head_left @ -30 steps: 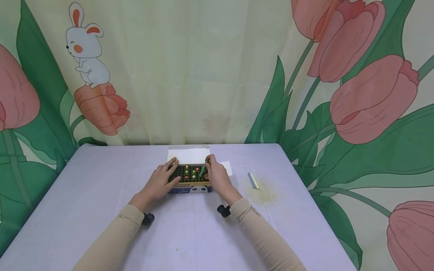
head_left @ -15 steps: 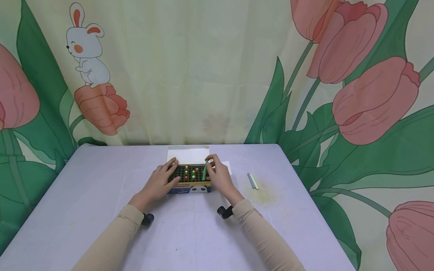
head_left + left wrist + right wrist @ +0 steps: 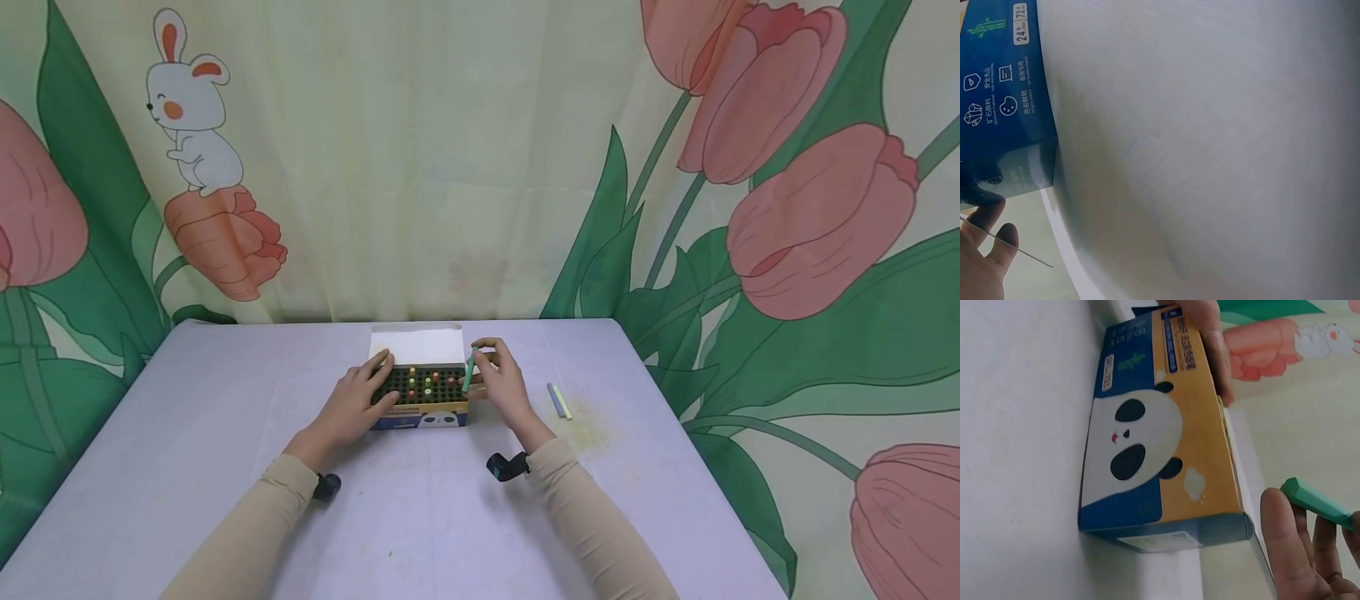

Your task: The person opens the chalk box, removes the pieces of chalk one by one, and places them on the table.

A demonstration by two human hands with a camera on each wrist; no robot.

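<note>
Green chalk stick (image 3: 469,371) is held tilted by R hand (image 3: 504,385), just above R end of chalk box (image 3: 438,419); it's pinched btw. thumb & fingers, & is seen clear of the box in R wrist view. L hand (image 3: 351,404) is rested at the box's L end, fingers extended & spread, w/ thumb laid toward the near top edge; nothing is gripped by it.

Box is set upright on the white-covered surface (image 3: 420,517), blue & orange front w/ panda print turned toward the person; white lid (image 3: 417,343) is folded back behind. Inside, a dark holed tray (image 3: 401,379) is seen, w/ a few coloured chalk ends (image 3: 412,382) (red, yellow, green etc.) set in the holes. Exact no. can't be told.

To the R, well apart from the box, a blue stick (image 3: 555,400) & a yellow-green stick (image 3: 562,401) are laid side by side, nr. a yellowish stain (image 3: 588,425).

Beige sleeves (image 3: 600,525) are worn on both arms, w/ a small black device (image 3: 507,467) at each wrist. Backdrop (image 3: 412,167) is printed w/ tulips (image 3: 825,225) & a white rabbit (image 3: 195,133).
</note>
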